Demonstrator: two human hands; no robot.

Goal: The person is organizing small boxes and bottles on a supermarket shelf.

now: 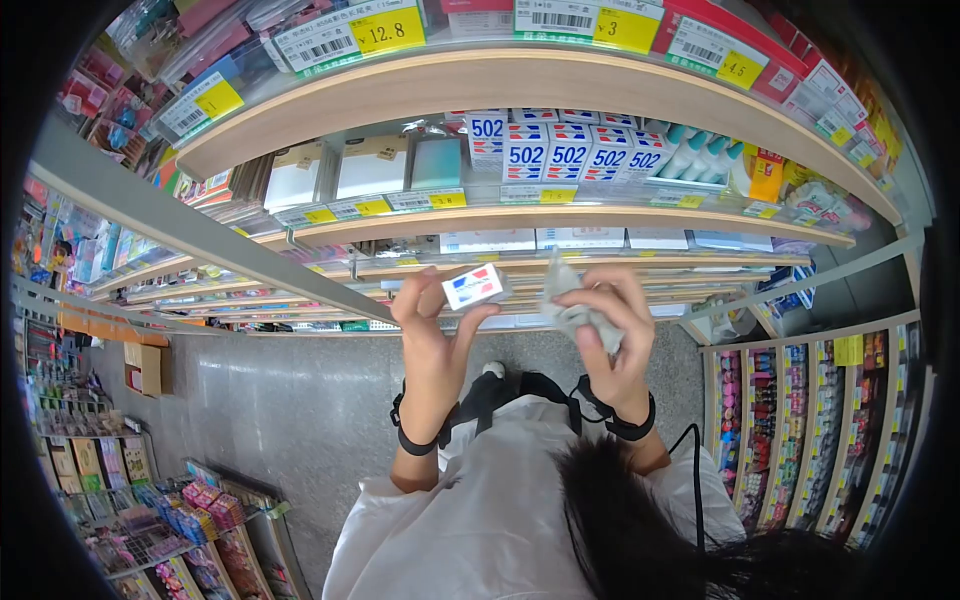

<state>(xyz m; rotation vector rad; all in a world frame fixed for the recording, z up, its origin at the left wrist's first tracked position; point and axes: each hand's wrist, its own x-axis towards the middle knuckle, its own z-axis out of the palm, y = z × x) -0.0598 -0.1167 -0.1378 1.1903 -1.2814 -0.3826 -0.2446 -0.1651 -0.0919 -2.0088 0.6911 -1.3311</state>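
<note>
One small box (473,287) pinched in left hand (432,345) fingertips; right hand (612,335) clutching cloth (578,312).

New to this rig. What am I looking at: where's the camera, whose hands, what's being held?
There is no machine here. One fisheye camera is worn on a person's head and looks forward and down, so the black round border and the bent shelves come from the lens. The white top and dark hair at the bottom belong to the wearer. Both bare hands are raised in front of a shop shelf. The left hand holds a small white box with red and blue marks. The right hand grips a crumpled grey cloth. Each wrist wears a black band. On the shelf behind stand similar boxes marked 502, with yellow price tags along the edges.
</note>
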